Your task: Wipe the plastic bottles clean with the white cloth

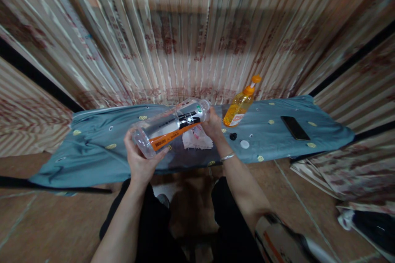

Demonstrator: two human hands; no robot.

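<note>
A clear plastic bottle [173, 125] with a black, white and orange label lies nearly level above the table. My left hand [140, 160] grips its base end. My right hand [212, 125] holds its neck end. Under the bottle a crumpled white cloth [197, 139] rests on the blue-grey patterned cloth [92, 148] that covers the table. An orange dish-soap bottle [240, 104] with a pump top stands leaning just right of my right hand.
A small black cap [233, 136] and a white cap [245, 144] lie on the cloth near my right wrist. A black phone [295, 128] lies further right. Striped mats line the walls behind. Folded material [354, 181] sits on the floor at right.
</note>
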